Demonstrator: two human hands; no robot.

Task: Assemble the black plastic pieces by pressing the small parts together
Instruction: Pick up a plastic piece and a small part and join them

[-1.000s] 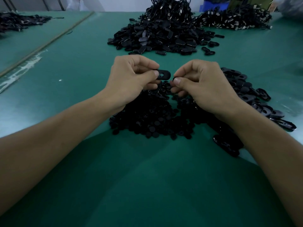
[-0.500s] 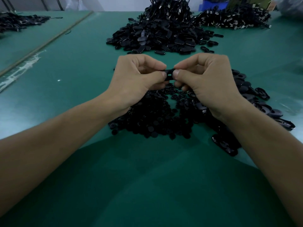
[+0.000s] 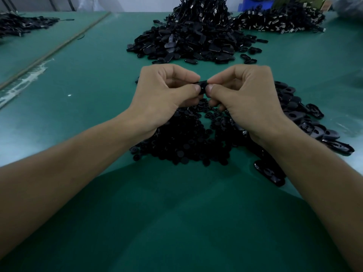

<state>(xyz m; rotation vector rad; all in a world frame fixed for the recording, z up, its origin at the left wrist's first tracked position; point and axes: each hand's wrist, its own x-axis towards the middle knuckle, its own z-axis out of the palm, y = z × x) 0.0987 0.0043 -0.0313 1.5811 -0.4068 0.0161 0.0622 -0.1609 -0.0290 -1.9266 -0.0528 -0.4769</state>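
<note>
A small black plastic piece [image 3: 203,86] is held in the air between my two hands, above the green table [image 3: 82,79]. My left hand [image 3: 167,95] pinches its left end with thumb and forefinger. My right hand [image 3: 243,97] pinches its right end the same way, fingertips almost touching the left ones. Most of the piece is hidden by the fingers. Under the hands lies a pile of small round black parts [image 3: 182,146]. To the right, partly under my right forearm, lie larger oval black pieces [image 3: 306,122].
A large heap of black pieces [image 3: 188,44] sits further back in the middle, with a tall stack of corded parts [image 3: 200,14] behind it. Another heap with metal clips [image 3: 280,20] lies at the back right. More black parts [image 3: 17,24] lie far left.
My right hand moved left and up to meet the left hand. Both hands now pinch the same black piece, which the left hand alone held a second ago.
</note>
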